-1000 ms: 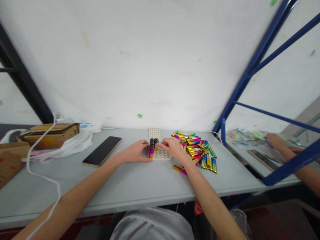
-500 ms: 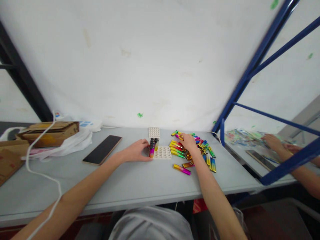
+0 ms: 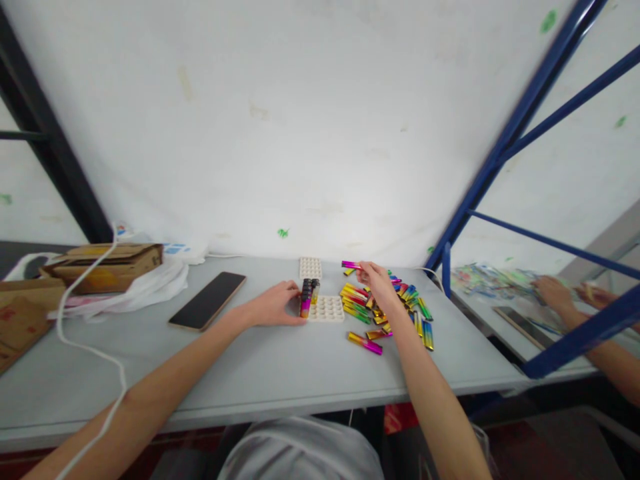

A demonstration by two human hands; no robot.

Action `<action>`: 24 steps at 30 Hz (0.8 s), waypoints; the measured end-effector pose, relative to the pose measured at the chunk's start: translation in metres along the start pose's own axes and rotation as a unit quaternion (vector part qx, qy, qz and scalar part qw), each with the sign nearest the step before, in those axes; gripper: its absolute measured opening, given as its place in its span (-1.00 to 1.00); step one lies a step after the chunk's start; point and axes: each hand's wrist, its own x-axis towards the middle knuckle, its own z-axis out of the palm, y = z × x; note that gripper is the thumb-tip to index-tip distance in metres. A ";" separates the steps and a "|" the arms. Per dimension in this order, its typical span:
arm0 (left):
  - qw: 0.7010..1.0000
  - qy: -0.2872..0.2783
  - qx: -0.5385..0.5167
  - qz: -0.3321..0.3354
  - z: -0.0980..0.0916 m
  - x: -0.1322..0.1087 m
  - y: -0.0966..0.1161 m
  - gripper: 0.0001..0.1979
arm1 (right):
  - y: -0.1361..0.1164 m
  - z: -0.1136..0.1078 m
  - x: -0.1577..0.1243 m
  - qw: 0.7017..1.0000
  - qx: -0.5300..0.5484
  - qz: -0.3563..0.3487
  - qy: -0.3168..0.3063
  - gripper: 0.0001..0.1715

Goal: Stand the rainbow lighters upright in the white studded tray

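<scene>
My left hand [image 3: 274, 305] is curved round the left end of a white holed tray [image 3: 327, 309], thumb at the near side and fingers at the far side. Beside its palm, a row of shiny tubes [image 3: 305, 305] with black tops stands upright in the tray, magenta and gold on the nearest. A yellowish tube [image 3: 315, 293] stands just right of that row. Above the far side of a pile of metallic gradient-coloured tubes [image 3: 356, 310], my right hand [image 3: 376, 279] pinches a magenta tube [image 3: 351, 265], held roughly level. Its far end is hidden by my fingers.
A second white holed tray [image 3: 311, 268] lies by the wall. On the left are a phone [image 3: 208, 300], a cardboard box [image 3: 107, 265], a plastic bag [image 3: 150, 287] and a white cable [image 3: 90, 347]. Past the blue frame [image 3: 493, 167], another person's hands [image 3: 555, 293] are over scattered items.
My right hand has lifted the magenta tube off the far side of the pile. The left hand keeps its place at the tray. The view has shifted slightly.
</scene>
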 end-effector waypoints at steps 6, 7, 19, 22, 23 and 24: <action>1.000 0.000 -0.001 0.002 0.000 0.001 -0.001 -0.47 | -0.005 0.018 -0.012 0.971 0.210 0.106 -0.054 -0.62; 1.000 -0.001 0.000 0.002 0.000 0.001 -0.001 -0.46 | -0.006 0.021 -0.014 0.967 0.222 0.108 -0.061 -0.62; 1.000 -0.010 -0.013 0.004 -0.001 -0.001 0.001 -0.46 | 0.004 0.050 -0.025 0.984 0.105 0.060 -0.127 -0.44; 1.000 -0.009 -0.016 0.006 -0.001 -0.001 0.000 -0.48 | 0.007 0.058 -0.026 0.985 0.070 0.061 -0.145 -0.35; 1.000 -0.007 -0.016 0.009 -0.001 -0.001 -0.001 -0.48 | 0.009 0.061 -0.027 0.985 0.053 0.060 -0.150 -0.31; 1.000 -0.004 -0.017 0.012 0.000 -0.001 -0.001 -0.48 | 0.011 0.063 -0.027 0.986 0.036 0.055 -0.153 -0.27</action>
